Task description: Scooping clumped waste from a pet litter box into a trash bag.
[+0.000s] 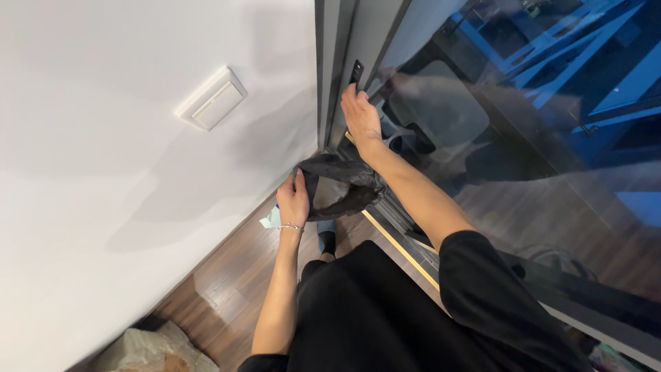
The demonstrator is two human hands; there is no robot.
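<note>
Left hand gripping the rim of a black bag and holding it open low by the wall, right hand reaching up with fingers seemingly pressing the dark handle of a glass sliding door, wooden floor showing below.

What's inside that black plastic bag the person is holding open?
The crumpled black plastic bag, held by the left hand, shows only a greyish hollow; anything deeper is hidden by its folds.
</note>
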